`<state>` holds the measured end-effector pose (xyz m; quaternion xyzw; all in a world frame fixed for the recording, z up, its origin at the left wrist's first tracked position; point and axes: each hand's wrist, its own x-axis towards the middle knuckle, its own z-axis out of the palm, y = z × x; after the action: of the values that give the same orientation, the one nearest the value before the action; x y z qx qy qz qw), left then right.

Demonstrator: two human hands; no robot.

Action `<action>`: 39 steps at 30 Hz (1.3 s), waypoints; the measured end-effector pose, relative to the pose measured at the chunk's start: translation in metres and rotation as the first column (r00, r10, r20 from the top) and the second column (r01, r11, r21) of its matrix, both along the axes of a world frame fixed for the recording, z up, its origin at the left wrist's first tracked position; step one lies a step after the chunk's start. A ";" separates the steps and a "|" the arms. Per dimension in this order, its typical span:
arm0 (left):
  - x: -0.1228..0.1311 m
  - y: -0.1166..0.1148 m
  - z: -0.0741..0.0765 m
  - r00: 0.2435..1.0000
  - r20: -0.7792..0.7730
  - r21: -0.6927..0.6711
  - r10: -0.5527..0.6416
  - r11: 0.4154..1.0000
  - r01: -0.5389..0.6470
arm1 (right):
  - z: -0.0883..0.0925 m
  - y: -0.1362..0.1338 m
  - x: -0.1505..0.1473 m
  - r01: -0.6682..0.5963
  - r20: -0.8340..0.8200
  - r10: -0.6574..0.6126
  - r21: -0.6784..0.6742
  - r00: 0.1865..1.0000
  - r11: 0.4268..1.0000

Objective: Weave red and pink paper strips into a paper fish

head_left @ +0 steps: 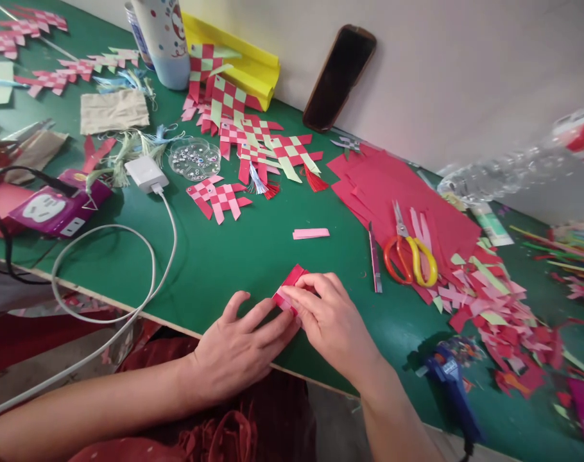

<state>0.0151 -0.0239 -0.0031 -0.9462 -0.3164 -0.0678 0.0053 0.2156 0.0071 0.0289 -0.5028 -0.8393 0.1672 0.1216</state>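
Note:
A small folded red paper piece (296,276) with a pinkish lower edge lies near the front edge of the green table. My right hand (328,314) is closed on it, thumb and fingers pinching its right side. From the left comes my left hand (251,340), fingers stretched out and fairly flat, their tips touching the paper's lower end. Part of the paper is hidden beneath the fingers. Just beyond my hands lie flat pink paper strips (311,233). A slim craft knife (374,260) and red-and-yellow-handled scissors (410,253) rest to the right.
Woven paper fish (229,99) and a tray of small beads (194,158) sit farther back. Red paper sheets (398,186), paper scraps (504,314) and a blue glue gun (450,378) occupy the right. A white cable (150,256) loops over the left edge; a phone (339,77) leans on the wall.

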 end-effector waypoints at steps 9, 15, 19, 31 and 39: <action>0.000 0.001 0.002 1.000 0.022 -0.011 0.005 1.000 -0.005 | -0.001 -0.001 0.000 0.005 0.001 -0.005 -0.017 1.000 1.000; 0.001 0.003 0.004 1.000 0.014 -0.034 0.007 0.999 -0.007 | -0.004 -0.002 0.001 0.008 -0.005 -0.008 -0.012 1.000 1.000; 0.001 0.002 0.005 1.000 0.008 -0.056 0.008 0.998 -0.007 | -0.005 -0.003 0.002 0.009 -0.012 -0.009 -0.004 1.000 1.000; -0.011 0.015 0.019 0.993 0.105 -0.202 -0.061 0.976 0.082 | -0.005 -0.003 0.001 0.024 -0.023 -0.024 -0.007 0.999 1.000; -0.006 0.024 0.009 0.990 0.130 -0.154 -0.062 0.985 0.082 | -0.007 -0.004 0.001 0.022 -0.044 -0.022 0.005 0.999 1.000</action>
<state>0.0094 -0.0002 0.0060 -0.9483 -0.2861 -0.1016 -0.0921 0.2164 0.0029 0.0223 -0.5079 -0.8314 0.1742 0.1432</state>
